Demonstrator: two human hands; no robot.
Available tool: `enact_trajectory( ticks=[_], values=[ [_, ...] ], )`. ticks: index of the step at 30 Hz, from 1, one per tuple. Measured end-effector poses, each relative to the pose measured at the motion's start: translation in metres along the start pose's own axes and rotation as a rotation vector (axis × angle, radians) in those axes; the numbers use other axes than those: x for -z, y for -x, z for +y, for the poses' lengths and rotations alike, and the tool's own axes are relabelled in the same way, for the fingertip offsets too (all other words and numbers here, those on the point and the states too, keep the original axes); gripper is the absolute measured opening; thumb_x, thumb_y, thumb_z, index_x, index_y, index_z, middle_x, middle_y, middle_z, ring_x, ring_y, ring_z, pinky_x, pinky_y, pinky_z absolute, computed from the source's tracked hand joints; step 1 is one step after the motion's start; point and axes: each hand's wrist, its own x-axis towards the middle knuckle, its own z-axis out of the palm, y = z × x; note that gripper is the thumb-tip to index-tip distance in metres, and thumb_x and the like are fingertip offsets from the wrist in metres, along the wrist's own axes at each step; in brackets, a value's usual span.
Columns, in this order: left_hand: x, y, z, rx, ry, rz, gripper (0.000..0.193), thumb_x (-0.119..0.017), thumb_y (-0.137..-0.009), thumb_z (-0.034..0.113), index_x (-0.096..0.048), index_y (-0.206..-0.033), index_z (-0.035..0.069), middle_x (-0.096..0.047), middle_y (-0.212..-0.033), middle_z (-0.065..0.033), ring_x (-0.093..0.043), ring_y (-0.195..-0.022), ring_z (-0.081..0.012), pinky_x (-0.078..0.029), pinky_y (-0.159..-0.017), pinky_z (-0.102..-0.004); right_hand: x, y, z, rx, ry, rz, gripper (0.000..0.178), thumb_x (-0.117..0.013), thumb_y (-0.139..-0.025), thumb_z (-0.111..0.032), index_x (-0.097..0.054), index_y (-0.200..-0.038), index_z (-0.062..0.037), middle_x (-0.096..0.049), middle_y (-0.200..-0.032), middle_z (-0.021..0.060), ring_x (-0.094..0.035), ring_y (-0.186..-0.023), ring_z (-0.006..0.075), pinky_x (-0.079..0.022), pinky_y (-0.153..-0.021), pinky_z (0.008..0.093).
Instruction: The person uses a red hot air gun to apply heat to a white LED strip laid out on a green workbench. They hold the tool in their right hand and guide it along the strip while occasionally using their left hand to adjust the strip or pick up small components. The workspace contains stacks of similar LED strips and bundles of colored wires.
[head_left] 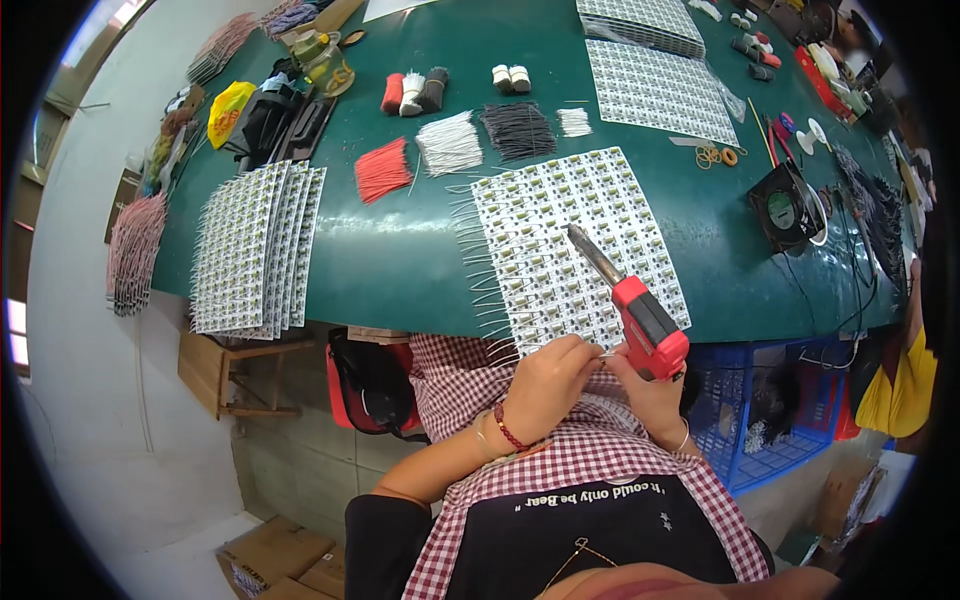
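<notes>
A white panel of small circuit boards [600,185] lies on the table in front of me, with thin wires sticking out along its left edge. My right hand [650,395] is closed around a red and black soldering gun [650,325], whose metal tip points up and left over the middle of the panel. At the panel's near edge, my left hand [550,390] pinches what looks like a thin pale wire [605,354]. The fingertips of both hands almost meet there.
Beyond the panel lie red wires [382,170], white wires [449,143] and black wires [518,132]. Stacked wired panels [245,250] stand at left, more panels [660,95] at the far right. A small fan [785,208] sits right; a blue crate [735,415] is below the table.
</notes>
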Motion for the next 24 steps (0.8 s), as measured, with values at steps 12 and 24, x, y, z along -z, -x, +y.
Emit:
enact_trajectory(
  ticks=[12,24],
  values=[
    [0.009,-0.013,-0.003,0.078,0.235,-0.024,0.009,-0.064,-0.08,-0.002,-0.064,-0.09,0.0,-0.062,-0.081,-0.013,-0.063,-0.07,-0.0268,-0.05,-0.061,-0.0319,0.003,-0.016,-0.02,-0.066,-0.228,-0.123,0.029,-0.067,-0.087,-0.006,-0.054,-0.112,0.0016,-0.064,-0.088,0.0058,-0.064,-0.076,0.0115,-0.051,-0.065,0.0234],
    [0.036,-0.032,-0.043,0.151,-0.184,0.098,0.004,-0.061,-0.081,-0.004,-0.061,-0.084,-0.002,-0.057,-0.077,-0.0116,-0.055,-0.066,-0.023,-0.043,-0.057,-0.031,0.069,-0.026,-0.017,-0.129,-0.222,-0.053,0.019,-0.061,-0.092,-0.019,-0.063,-0.094,-0.0005,-0.067,-0.081,0.0049,-0.062,-0.072,0.0086,-0.048,-0.061,0.0227]
  ],
)
